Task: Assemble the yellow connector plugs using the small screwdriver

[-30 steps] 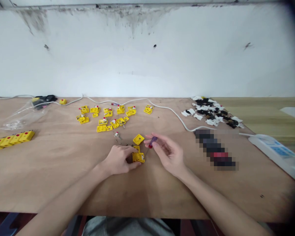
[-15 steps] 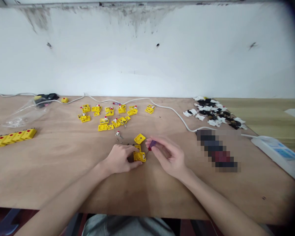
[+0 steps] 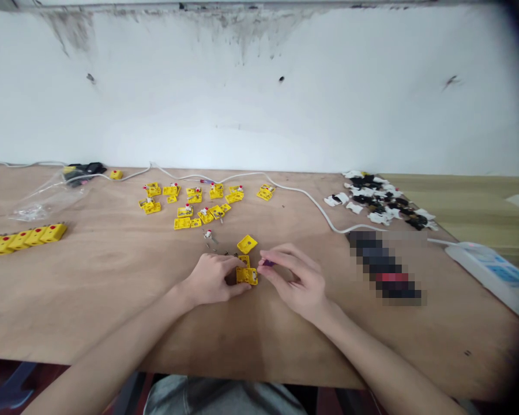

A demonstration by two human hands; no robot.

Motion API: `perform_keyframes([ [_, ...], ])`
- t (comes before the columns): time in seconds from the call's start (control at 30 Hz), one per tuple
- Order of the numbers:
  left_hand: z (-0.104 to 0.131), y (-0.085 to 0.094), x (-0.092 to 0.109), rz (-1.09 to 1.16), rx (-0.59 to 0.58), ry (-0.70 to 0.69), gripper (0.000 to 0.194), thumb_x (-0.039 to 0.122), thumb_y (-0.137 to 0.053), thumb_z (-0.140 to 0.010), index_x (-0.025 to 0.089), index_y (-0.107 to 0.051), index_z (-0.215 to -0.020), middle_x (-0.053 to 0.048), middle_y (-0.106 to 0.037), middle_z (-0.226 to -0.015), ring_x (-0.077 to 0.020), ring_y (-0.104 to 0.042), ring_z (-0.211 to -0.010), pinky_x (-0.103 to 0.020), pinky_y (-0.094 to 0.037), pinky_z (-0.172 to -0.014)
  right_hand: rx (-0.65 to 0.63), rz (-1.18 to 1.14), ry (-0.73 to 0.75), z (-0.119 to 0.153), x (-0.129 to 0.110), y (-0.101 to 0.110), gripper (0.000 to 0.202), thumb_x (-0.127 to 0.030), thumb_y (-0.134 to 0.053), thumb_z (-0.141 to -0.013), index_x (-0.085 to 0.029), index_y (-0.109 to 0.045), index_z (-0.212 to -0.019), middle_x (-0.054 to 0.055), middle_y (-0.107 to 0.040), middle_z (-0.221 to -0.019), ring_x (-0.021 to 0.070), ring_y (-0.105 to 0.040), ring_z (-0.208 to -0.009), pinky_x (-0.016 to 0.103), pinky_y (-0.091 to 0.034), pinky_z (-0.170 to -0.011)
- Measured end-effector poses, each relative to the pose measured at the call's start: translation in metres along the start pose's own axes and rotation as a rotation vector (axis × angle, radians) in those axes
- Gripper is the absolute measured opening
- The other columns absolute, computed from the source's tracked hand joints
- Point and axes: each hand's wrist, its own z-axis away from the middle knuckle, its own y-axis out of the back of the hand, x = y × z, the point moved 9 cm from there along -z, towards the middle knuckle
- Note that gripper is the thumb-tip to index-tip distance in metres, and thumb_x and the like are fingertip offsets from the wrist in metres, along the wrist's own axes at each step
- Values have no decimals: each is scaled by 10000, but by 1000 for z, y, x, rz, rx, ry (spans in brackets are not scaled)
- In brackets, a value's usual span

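On the wooden table (image 3: 112, 311), an open yellow box (image 3: 247, 276) is held by the left hand (image 3: 215, 280); it is gripped between the thumb and the fingers, with its inside turned upward. By the right hand (image 3: 294, 281), a screwdriver (image 3: 267, 263) is pinched in the fingertips, just to the right of this box. Only the purple handle can be seen, so it cannot be told whether the box is touched by the tip. Just behind the box, a yellow cover (image 3: 247, 244) is placed, and a small white switch (image 3: 208, 234) with a red top is left farther to the left. Near the wall (image 3: 177, 86), more open yellow boxes are spread. At the far left, closed yellow boxes (image 3: 25, 239) are lined up in a row.
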Motion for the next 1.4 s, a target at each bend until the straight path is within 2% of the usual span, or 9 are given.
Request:
perform_keyframes([
  [0.27, 0, 0, -1, 0, 1, 3, 332, 456, -720, -826, 208, -708, -1046, -9, -712, -751, -161, -634, -630, -265, -406, -600, 41, 31, 9, -5, -2, 8, 403, -82, -692, -862, -304, -698, -1198, 50, -722, -973, 200, -703, -854, 340, -608, -738],
  [0.4, -1, 1, 0, -15, 8, 5, 312, 445, -728, -819, 210, -704, -1023, 7, -710, -739, -152, -632, -619, -259, -407, -596, -18, -13, 17, -7, -4, 4, 405, -56, -600, -909, -258, -668, -1254, 84, -728, -1060, 216, -705, -944, 366, -606, -802],
  [0.53, 0, 2, 1, -9, 0, 7, 281, 437, -725, -822, 213, -703, -990, 20, -705, -731, -144, -626, -611, -253, -394, -585, 24, 1, 80, -8, -12, 7, 410, -24, -713, -831, -247, -705, -1175, 51, -719, -950, 165, -691, -810, 280, -589, -709],
  [0.7, 0, 0, 0, -15, -6, 17, 287, 430, -729, -817, 216, -697, -1006, 25, -700, -736, -138, -626, -616, -249, -386, -580, -53, -57, -1, -6, -3, 1, 415, -13, -622, -887, -242, -660, -1231, 80, -713, -1094, 201, -693, -996, 355, -584, -873],
  [0.8, 0, -1, -2, -21, -8, 21, 291, 442, -731, -815, 217, -696, -996, 28, -693, -731, -134, -622, -613, -249, -379, -575, 1, -40, 5, -6, -2, 7, 400, -31, -686, -857, -258, -681, -1187, 43, -699, -975, 171, -687, -874, 306, -585, -776],
  [0.97, 0, -2, -3, -11, -7, 16, 291, 447, -721, -825, 218, -693, -1003, 29, -690, -733, -130, -618, -615, -246, -380, -582, -131, -38, 30, -8, -6, -4, 465, -13, -554, -925, -241, -609, -1326, 80, -686, -1089, 180, -669, -990, 329, -572, -851],
  [1.1, 0, -2, -3, -4, -10, 16, 297, 447, -709, -833, 223, -694, -1026, 22, -697, -748, -134, -625, -626, -244, -394, -598, -77, -40, 65, -7, -10, -2, 424, -25, -636, -895, -257, -666, -1248, 57, -674, -1019, 151, -665, -893, 278, -574, -775],
  [1.23, 0, -2, -2, -4, -17, 13, 305, 450, -704, -837, 217, -694, -1034, 18, -699, -742, -138, -627, -626, -245, -398, -601, -138, -46, 28, -6, -7, -10, 453, -32, -546, -939, -236, -607, -1339, 89, -669, -1085, 175, -665, -964, 322, -580, -825],
  [1.4, 0, -2, -1, -12, -14, 9, 295, 461, -693, -846, 214, -687, -1009, 19, -698, -743, -138, -625, -627, -248, -387, -591, -79, -9, 55, -10, -7, -3, 363, -60, -625, -914, -249, -687, -1218, 66, -674, -1007, 157, -672, -865, 277, -581, -745],
])
